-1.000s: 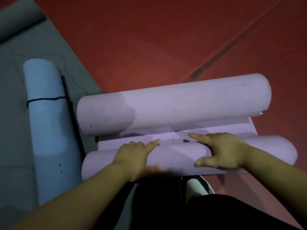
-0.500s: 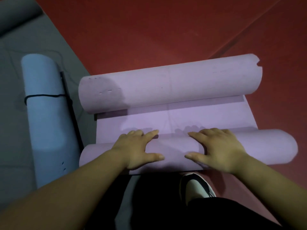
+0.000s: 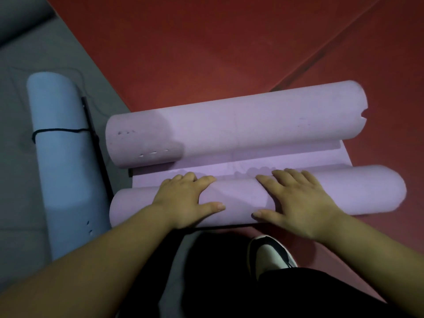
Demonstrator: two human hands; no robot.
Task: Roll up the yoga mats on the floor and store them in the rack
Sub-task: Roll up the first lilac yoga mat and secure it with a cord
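Note:
A lilac yoga mat [image 3: 236, 129] lies on the red floor, curled into a roll at both ends with a short flat strip between. My left hand [image 3: 188, 198] and my right hand [image 3: 298, 200] lie flat on top of the near roll [image 3: 367, 191], fingers spread and pointing away from me. The far roll has a small notch torn in its right end. A light blue mat [image 3: 62, 168], rolled and tied with a black cord, lies to the left.
The red floor [image 3: 206, 53] stretches ahead with a dark seam running diagonally at the right. A grey mat [image 3: 18, 180] lies under the blue roll, another grey roll [image 3: 20, 17] at the top left. My shoe [image 3: 270, 255] stands just behind the near roll.
The far roll moved away and back, and the flat strip between the two rolls widened, then narrowed again. Both hands stay on the near roll, now with palms flatter.

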